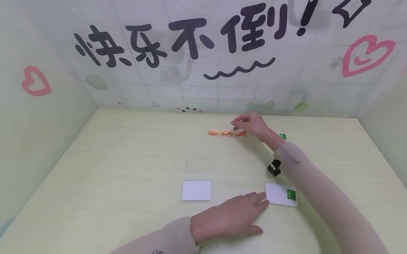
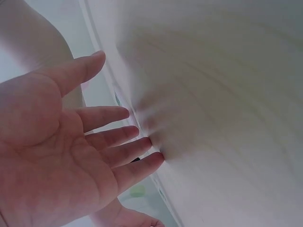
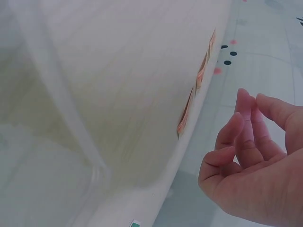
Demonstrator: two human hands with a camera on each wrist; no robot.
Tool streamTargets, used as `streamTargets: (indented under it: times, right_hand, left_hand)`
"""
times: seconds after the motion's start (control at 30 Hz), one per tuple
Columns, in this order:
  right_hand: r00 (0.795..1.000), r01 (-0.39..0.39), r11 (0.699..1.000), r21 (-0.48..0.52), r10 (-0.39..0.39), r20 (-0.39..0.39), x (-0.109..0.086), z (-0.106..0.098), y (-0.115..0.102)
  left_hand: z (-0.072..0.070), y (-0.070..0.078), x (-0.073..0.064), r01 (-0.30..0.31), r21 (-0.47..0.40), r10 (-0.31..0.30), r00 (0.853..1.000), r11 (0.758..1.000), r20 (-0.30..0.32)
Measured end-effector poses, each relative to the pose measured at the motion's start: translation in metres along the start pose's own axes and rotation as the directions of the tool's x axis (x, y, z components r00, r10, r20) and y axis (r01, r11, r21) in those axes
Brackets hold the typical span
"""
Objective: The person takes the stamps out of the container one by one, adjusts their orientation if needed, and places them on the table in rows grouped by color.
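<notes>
My left hand lies over the table with straight fingers, fingertips right at the left edge of a white card. A small green square sits on that card. My right hand is at the far side, above the rightmost of three small orange-and-white pieces lying in a row. In the right wrist view its thumb meets the index fingertip, the other fingers curl, and nothing shows between them. The orange pieces appear there side-on, apart from the hand.
A white card in a clear frame lies left of centre, with a faint transparent rectangle beyond it. A black object sits under the right forearm. Another green square lies behind the right wrist. Printed walls border the table.
</notes>
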State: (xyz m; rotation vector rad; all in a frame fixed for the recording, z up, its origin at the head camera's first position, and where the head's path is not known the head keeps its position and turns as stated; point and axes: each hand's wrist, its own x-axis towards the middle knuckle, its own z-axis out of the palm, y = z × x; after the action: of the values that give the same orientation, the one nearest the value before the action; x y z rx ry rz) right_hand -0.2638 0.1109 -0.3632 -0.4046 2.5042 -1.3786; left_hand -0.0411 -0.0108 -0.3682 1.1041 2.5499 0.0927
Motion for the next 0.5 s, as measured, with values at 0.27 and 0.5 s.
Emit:
streamTargets:
  times: [0.27, 0.5]
  right_hand:
    - [1.0, -0.001, 1.0, 0.009, 0.001, -0.006, -0.006, -0.003, 0.002]
    - [1.0, -0.002, 1.0, -0.015, 0.002, -0.019, -0.014, -0.004, 0.001]
  left_hand:
    - [0.0, -0.002, 0.0, -0.009, -0.014, 0.009, 1.0, 1.0, -0.009]
    - [-0.001, -0.003, -0.002, -0.02, -0.021, 0.019, 1.0, 1.0, -0.014]
